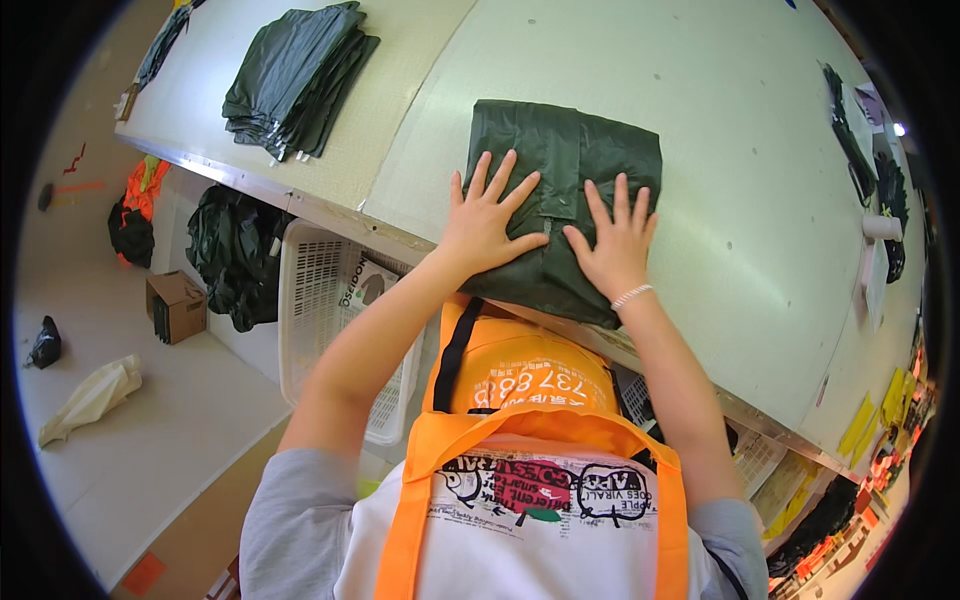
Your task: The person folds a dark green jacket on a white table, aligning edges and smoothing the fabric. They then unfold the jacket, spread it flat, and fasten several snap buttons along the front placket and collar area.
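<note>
Under both my palms lies a folded dark green garment, thin and slightly shiny, at the table's near edge. Its lower corner reaches over that edge, and a flap or seam runs down its middle. My left hand rests flat on its left half with fingers spread. On the right half, my right hand presses down with fingers stretched out and slightly apart. A thin pale bracelet circles my right wrist. Neither hand grips anything.
A stack of folded dark green garments sits at the table's far left. Dark items and a white roll lie along the right edge. Below the table stand a white plastic basket and a cardboard box. The pale table spreads rightward.
</note>
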A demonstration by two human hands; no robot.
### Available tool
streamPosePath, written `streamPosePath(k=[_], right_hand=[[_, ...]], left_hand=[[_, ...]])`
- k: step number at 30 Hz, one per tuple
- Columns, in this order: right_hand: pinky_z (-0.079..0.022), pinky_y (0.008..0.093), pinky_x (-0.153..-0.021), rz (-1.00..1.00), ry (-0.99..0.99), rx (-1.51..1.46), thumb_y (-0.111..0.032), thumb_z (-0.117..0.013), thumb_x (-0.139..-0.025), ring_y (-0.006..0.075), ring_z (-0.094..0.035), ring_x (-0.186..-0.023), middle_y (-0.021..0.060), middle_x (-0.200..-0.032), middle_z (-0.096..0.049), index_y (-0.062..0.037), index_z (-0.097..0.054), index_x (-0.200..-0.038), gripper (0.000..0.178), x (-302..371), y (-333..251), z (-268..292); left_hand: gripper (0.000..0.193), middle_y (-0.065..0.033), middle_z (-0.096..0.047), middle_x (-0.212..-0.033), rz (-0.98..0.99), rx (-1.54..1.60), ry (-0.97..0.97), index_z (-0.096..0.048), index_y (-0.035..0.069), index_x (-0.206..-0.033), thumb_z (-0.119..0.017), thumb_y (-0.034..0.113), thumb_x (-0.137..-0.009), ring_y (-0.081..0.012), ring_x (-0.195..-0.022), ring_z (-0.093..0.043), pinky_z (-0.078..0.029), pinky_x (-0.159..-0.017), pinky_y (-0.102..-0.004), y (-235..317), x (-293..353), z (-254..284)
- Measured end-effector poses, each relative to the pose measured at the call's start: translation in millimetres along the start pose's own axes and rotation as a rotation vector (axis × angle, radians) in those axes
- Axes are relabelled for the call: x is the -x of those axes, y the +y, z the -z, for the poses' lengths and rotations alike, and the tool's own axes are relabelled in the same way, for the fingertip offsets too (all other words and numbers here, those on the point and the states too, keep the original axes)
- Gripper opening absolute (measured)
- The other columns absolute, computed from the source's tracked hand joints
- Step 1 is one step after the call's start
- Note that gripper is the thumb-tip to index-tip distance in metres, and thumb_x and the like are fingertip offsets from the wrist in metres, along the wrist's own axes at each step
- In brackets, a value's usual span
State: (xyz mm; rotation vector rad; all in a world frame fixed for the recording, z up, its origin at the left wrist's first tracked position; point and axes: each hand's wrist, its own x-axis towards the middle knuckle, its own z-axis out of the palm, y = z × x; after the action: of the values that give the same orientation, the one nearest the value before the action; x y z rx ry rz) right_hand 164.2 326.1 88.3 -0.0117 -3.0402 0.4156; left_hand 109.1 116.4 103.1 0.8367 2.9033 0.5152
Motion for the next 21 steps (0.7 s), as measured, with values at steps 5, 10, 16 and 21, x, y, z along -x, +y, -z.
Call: streamPosePath(k=[5,10,16,21], right_hand=[[-0.015,0.0615,-0.109,0.052,0.022,-0.042,-0.049,-0.059,-0.086,0.0461,-0.013,-0.139,0.015,-0.155,-0.014,-0.0245,-0.036,-0.144,0.067,-12.2,17.0,-30.1],[-0.022,0.0519,-0.11,-0.268,0.176,-0.513,-0.038,-0.077,-0.073,0.0443,-0.023,-0.136,0.0302,-0.146,-0.025,-0.0069,-0.021,-0.148,0.098,14.1,34.3,-11.5],[-0.039,0.0379,-0.101,-0.53,0.055,-0.753,-0.032,-0.08,-0.07,0.0366,-0.048,-0.122,0.0292,-0.133,-0.044,0.0068,-0.015,-0.144,0.105,26.3,32.5,-16.1],[-0.044,0.0392,-0.096,-0.506,-0.003,-0.83,-0.03,-0.081,-0.07,0.0352,-0.056,-0.113,0.0223,-0.125,-0.056,-0.0005,-0.035,-0.137,0.087,102.5,37.7,-33.1]], left_hand=[[0.081,-0.0118,-0.019,-0.154,0.003,0.05,0.068,-0.036,0.024,-0.144,-0.069,0.052,-0.075,-0.0376,-0.142,-0.014,-0.018,-0.109,-0.0606,-18.0,-7.9,-40.2],[0.093,-0.0259,-0.04,-0.139,0.523,0.807,0.303,-0.031,0.0,-0.142,-0.079,0.038,-0.072,-0.0347,-0.129,-0.04,-0.033,-0.105,-0.0402,-45.3,12.2,-43.0],[0.079,-0.0219,-0.061,-0.115,0.663,0.854,-0.004,-0.051,-0.005,-0.122,-0.084,0.038,-0.064,-0.0298,-0.107,-0.06,-0.047,-0.09,-0.0367,-26.4,20.9,-34.6],[0.075,-0.0233,-0.065,-0.106,0.65,0.656,0.04,-0.054,-0.004,-0.117,-0.083,0.044,-0.065,-0.0348,-0.102,-0.062,-0.049,-0.087,-0.0396,7.2,93.4,-40.1]])
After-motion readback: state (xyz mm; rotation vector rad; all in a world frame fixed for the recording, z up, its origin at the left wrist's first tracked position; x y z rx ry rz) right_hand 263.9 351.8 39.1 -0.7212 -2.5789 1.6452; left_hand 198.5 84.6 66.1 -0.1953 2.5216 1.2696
